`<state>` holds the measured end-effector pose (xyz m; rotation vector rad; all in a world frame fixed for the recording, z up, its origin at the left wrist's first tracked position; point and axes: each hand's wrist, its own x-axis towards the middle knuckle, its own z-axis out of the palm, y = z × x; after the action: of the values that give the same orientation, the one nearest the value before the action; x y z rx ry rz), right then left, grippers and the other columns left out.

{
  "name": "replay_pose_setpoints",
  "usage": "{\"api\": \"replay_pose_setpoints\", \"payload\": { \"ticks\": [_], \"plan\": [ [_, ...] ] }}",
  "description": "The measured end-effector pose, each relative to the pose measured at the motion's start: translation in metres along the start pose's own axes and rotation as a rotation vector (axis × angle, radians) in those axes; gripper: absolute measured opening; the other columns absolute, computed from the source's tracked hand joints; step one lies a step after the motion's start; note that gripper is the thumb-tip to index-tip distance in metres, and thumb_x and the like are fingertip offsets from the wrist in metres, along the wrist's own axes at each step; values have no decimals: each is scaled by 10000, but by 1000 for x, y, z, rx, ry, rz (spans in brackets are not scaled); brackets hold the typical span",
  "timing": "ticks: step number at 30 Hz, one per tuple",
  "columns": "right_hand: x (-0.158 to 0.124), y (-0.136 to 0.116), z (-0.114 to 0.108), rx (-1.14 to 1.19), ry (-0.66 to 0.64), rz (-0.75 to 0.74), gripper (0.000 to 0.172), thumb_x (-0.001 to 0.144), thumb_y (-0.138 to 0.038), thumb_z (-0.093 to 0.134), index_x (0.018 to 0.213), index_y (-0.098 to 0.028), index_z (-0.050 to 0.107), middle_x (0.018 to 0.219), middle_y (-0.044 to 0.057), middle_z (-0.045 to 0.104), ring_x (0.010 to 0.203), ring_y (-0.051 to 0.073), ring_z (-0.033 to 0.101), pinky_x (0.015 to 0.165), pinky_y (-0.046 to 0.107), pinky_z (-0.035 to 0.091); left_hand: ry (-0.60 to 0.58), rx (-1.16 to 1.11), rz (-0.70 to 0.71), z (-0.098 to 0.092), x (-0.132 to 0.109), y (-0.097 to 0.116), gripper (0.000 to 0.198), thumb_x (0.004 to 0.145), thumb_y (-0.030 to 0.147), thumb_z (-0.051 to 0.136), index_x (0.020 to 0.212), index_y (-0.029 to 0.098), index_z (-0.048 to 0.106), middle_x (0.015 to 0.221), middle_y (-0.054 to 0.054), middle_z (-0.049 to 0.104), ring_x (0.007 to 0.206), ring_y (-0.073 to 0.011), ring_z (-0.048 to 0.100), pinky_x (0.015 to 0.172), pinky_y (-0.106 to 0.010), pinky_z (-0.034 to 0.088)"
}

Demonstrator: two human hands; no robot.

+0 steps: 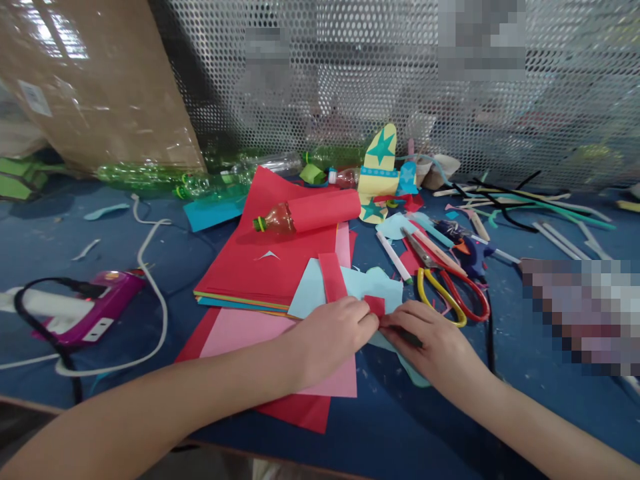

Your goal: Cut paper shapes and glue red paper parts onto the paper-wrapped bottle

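My left hand (343, 327) is closed with its fingertips at a red paper strip (332, 275), which sticks out beyond the knuckles. My right hand (427, 330) meets it, pinching at a small red paper flap (375, 305) between the two hands. Whether flap and strip are one piece is hidden by my fingers. Beneath them lie light blue paper pieces (307, 288) and a pink sheet (280, 347). Scissors (453, 293) with yellow and red handles rest just beyond my right hand. A white marker (394, 257) lies near them.
A bottle wrapped in red paper (325, 210) lies on stacked red sheets (235, 267). Behind stand a yellow paper shape with stars (379, 173) and several plastic bottles (140, 176). At left are a purple power strip (107, 307) and white cord (163, 313); at right, a blue glue gun (473, 257).
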<state>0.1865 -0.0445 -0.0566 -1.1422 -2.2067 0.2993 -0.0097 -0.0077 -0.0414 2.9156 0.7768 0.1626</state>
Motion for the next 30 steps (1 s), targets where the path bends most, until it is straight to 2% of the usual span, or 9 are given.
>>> {"api": "replay_pose_setpoints", "payload": {
  "ticks": [6, 16, 21, 26, 30],
  "plan": [
    [-1, -1, 0, -22, -3, 35, 142, 923, -156, 512, 873, -185, 642, 798, 62, 668, 718, 198, 642, 658, 344, 545, 47, -204, -42, -8, 6, -4, 120, 912, 98, 525, 853, 133, 624, 840, -19, 611, 791, -143, 576, 721, -254, 460],
    [0, -3, -2, -33, -40, 109, 101, 915, -174, 507, 889, -204, 600, 795, 51, 648, 712, 193, 634, 640, 329, 543, 35, -102, -24, 1, 6, -5, 186, 920, 62, 464, 808, 133, 594, 833, -37, 594, 791, -173, 568, 695, -276, 461],
    [1, 0, -1, 37, -3, 86, 118, 916, -167, 528, 875, -195, 635, 833, 63, 666, 750, 195, 643, 679, 334, 549, 51, -21, 8, 2, 4, -4, 147, 887, 15, 475, 904, 124, 572, 871, -44, 601, 823, -187, 563, 723, -293, 460],
    [1, 1, 2, 4, -5, 109, 140, 932, -188, 510, 848, -194, 622, 809, 61, 661, 727, 201, 644, 661, 346, 547, 17, -91, 24, -1, 5, -7, 130, 901, 56, 492, 862, 134, 589, 855, -36, 596, 812, -176, 566, 717, -284, 463],
    [2, 1, 2, -50, -35, 124, 147, 935, -191, 495, 824, -179, 591, 793, 69, 644, 706, 212, 632, 645, 369, 546, 26, -157, -36, -5, 9, -7, 145, 931, 123, 499, 858, 125, 624, 855, -38, 611, 801, -155, 581, 714, -265, 461]
  ]
}}
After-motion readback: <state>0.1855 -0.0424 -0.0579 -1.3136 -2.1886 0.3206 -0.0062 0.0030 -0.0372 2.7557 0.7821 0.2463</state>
